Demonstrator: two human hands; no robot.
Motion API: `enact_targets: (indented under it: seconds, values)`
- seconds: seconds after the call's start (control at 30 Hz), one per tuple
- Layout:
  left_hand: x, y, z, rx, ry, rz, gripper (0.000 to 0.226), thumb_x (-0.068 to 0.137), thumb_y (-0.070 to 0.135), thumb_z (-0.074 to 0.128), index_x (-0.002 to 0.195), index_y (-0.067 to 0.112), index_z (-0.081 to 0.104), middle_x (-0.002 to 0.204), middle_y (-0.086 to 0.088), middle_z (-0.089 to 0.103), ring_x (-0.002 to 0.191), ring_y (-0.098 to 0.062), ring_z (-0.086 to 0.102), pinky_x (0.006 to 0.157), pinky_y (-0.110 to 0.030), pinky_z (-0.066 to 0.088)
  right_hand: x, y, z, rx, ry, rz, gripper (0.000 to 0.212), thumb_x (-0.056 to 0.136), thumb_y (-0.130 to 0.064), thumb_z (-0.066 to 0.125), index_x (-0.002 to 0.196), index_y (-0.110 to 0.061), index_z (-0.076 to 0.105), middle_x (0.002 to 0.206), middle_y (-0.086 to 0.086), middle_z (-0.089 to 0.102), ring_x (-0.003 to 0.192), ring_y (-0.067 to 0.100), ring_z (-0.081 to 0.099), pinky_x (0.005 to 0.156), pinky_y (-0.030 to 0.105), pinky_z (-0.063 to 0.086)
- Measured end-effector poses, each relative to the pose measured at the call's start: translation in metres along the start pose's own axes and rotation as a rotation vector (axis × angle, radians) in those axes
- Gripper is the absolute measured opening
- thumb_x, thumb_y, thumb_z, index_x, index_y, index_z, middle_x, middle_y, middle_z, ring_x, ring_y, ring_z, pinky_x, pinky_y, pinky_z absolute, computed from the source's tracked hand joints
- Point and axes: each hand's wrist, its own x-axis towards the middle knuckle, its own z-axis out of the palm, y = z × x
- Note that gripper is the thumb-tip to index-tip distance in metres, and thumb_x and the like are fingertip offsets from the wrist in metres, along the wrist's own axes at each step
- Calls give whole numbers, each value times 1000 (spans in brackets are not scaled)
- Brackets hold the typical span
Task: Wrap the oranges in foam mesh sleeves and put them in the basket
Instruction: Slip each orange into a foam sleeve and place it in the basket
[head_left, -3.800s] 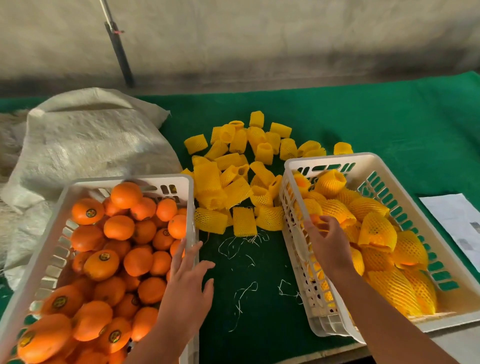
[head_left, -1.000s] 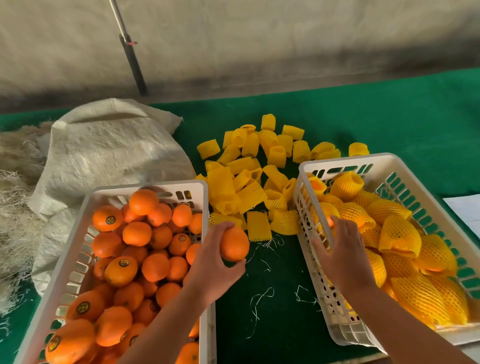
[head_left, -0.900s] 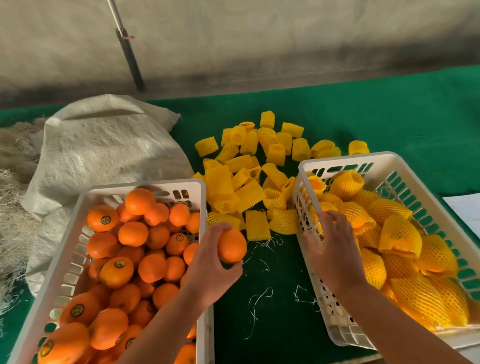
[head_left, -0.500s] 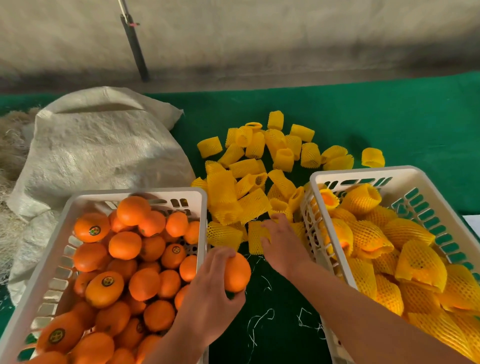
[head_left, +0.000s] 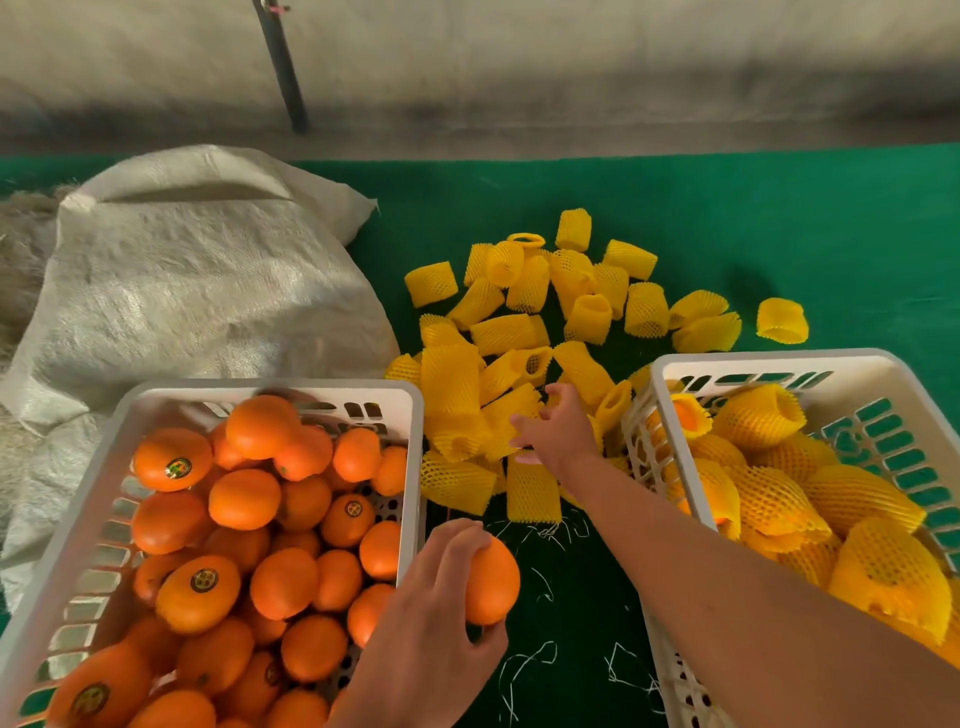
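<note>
My left hand (head_left: 431, 618), low centre of the frame, has its grip curled round one bare round orange (head_left: 491, 581), fingers over the top and thumb beneath. The fruit is held above the dark green cloth-covered bench (head_left: 779, 234), just right of the white slotted plastic basket of unwrapped oranges (head_left: 93, 530) at lower left. Several of those oranges carry small round dark stickers.

My right hand (head_left: 558, 431) is extended to mid-frame, over the near edge of the loose heap of yellow foam mesh sleeves (head_left: 524, 332). Its fingers are bent down among the sleeves; whether the grip has closed on one I cannot tell.

The second white slotted plastic basket (head_left: 769, 361) stands at right, holding oranges already in yellow mesh. My right forearm crosses its near-left corner. One sleeve lies apart from the heap, beyond that basket.

A pale woven sack (head_left: 197, 280) lies at upper left, behind the first basket. Thin white thread scraps (head_left: 524, 670) are scattered on the bench between the baskets. A dark pole (head_left: 283, 67) rises at upper centre-left.
</note>
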Motion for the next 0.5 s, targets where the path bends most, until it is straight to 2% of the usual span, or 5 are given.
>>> enact_targets:
  seconds: [0.1,0.17,0.3,0.4,0.5]
  values:
    - [0,0,0,18,0,12,100,68,45,89,142,56,23,150,42,19,138,20,23,66,0,34,-20,1,2,46,44,-58,47,97,-29,73,136,-22,47,118,9,66,83,19,77,77,42,66]
    - [-1,-1,0,14,-3,6,100,69,46,89,142,58,22,149,43,18,133,19,31,67,-1,34,-37,2,-4,43,85,-123,29,102,-39,63,124,-23,52,109,5,69,78,15,77,76,43,66]
    - [-2,-1,3,33,15,-3,98,73,46,87,139,65,17,145,50,12,110,15,44,70,-4,36,-74,9,-26,-193,166,-327,3,109,-35,49,111,-32,50,93,-2,69,74,7,74,67,35,65]
    - [-3,-2,4,72,10,-8,91,76,47,84,137,63,19,141,51,11,101,2,51,68,-7,37,-106,19,-44,-536,204,-462,12,102,-31,61,95,-36,54,80,-13,64,69,-1,66,61,13,55]
    - [-4,3,1,111,-73,26,90,79,50,79,141,59,14,143,38,20,114,-10,51,81,-19,41,-138,33,-58,-770,157,-523,11,99,-30,66,109,-32,70,90,-14,68,70,-6,58,63,7,49]
